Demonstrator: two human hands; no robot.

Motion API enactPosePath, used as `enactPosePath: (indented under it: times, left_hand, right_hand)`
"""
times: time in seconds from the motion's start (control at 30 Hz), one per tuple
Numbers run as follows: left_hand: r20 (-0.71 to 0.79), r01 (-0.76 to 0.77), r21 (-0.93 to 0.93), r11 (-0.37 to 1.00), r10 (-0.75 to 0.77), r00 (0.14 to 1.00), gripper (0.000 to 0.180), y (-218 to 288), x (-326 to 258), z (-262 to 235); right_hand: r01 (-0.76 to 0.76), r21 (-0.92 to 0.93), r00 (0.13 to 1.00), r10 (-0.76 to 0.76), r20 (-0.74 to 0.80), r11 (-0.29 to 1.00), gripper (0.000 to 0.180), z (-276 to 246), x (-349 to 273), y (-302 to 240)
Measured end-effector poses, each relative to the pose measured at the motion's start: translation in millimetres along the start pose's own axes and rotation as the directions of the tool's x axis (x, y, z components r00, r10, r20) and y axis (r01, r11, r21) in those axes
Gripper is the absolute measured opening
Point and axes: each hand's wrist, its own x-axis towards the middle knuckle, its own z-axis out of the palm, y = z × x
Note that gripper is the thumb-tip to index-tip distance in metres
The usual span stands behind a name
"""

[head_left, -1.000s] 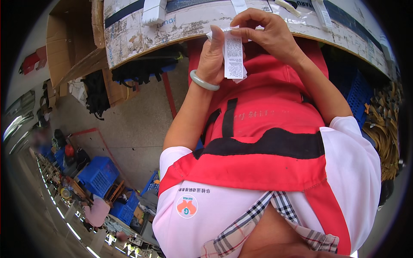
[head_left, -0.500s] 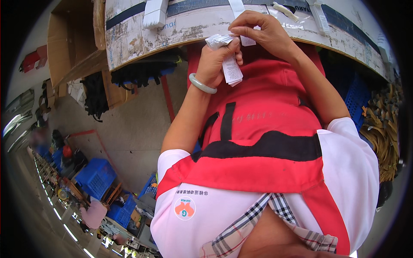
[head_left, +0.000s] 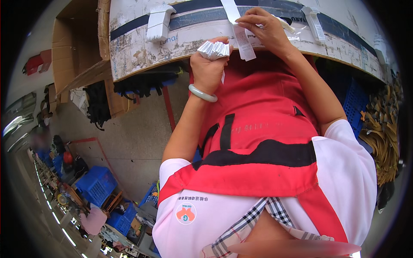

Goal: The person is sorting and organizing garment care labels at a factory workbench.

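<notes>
My left hand is wrapped round a bundle of white labels, whose stacked ends fan out above the fist. A pale bangle circles that wrist. To its right, my right hand has its thumb and forefinger closed at the edge of a white label strip. That strip runs down from the far edge of the worktop, and its printed lower end hangs over the near edge. The fingertips partly cover the strip's edge.
On the worn, taped worktop lie a banded stack of white labels at left and another white bundle at right. A cardboard box stands to the left. Blue crates and a seated person are further off.
My left hand has moved slightly down and left with its bundle, away from the right hand. The hanging label strip now shows more fully beside my right fingertips.
</notes>
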Motion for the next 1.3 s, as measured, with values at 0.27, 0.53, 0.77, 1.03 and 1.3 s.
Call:
enactPosePath:
  times: [0.27, 0.53, 0.77, 1.03, 1.3]
  left_hand:
    - [0.065, -0.110, 0.053, 0.993, 0.106, 0.992, 0.026, 16, 2, -5]
    - [0.094, 0.048, -0.102, 0.994, -0.038, 0.995, 0.016, 11, -2, -8]
    - [0.076, 0.054, -0.110, 0.992, -0.045, 0.996, 0.018, 11, -7, -5]
    - [0.065, 0.086, -0.135, 0.987, -0.078, 0.995, 0.018, 10, -9, -8]
    - [0.033, -0.073, 0.009, 0.997, 0.073, 0.997, 0.020, 10, -11, -5]
  right_hand:
    - [-0.109, 0.431, 0.976, 0.014, 0.218, 0.896, 0.017, -22, -7, -46]
    - [0.123, 0.269, 0.975, -0.167, 0.147, 0.955, 0.026, -26, -17, -53]
    - [-0.004, 0.365, 0.977, -0.074, 0.199, 0.931, 0.020, -18, -21, -44]
    - [-0.096, 0.380, 0.974, 0.008, 0.225, 0.920, 0.018, -17, -24, -45]
    - [-0.189, 0.426, 0.955, 0.065, 0.289, 0.885, 0.018, -18, -25, -47]
